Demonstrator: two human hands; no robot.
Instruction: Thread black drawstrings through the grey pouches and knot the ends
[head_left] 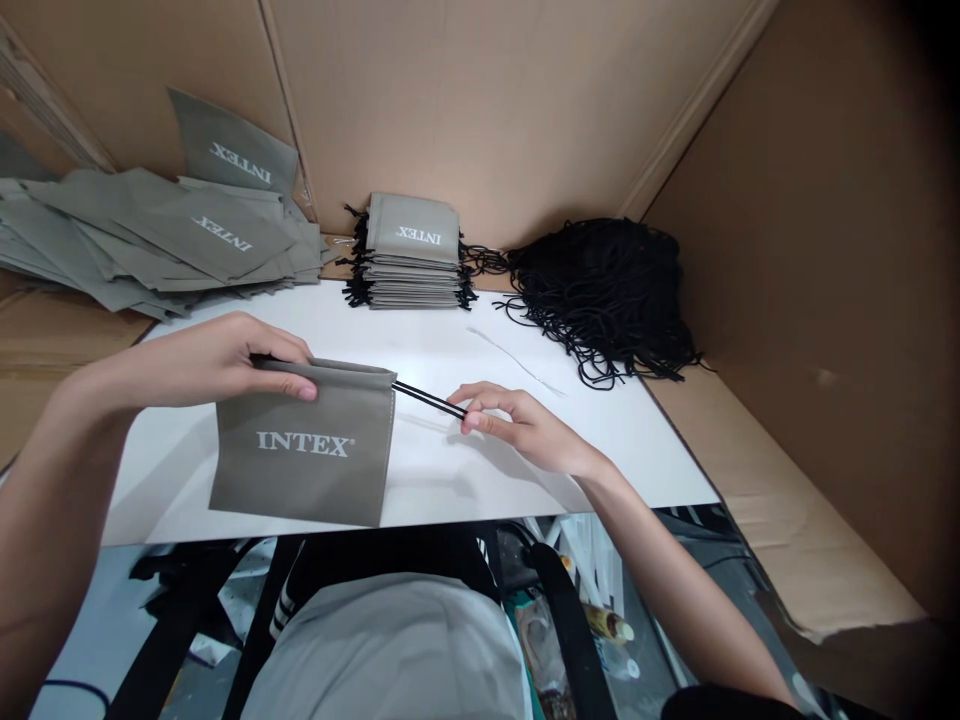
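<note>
My left hand (255,358) pinches the top hem of a grey drawstring bag (304,475) printed INTEX, its front facing me above the white board. Two strands of black cord (427,398) come out of the hem's right corner. They run to my right hand (510,420), whose thumb and fingertips are closed on them, and look taut. Whether cord shows at the hem's left end is hidden by my left hand.
Grey bags (120,235) lie in a loose heap at the back left. A neat stack of corded bags (415,250) stands at the back middle, beside a pile of black cords (600,290). Cardboard walls (480,110) enclose the white board (600,440).
</note>
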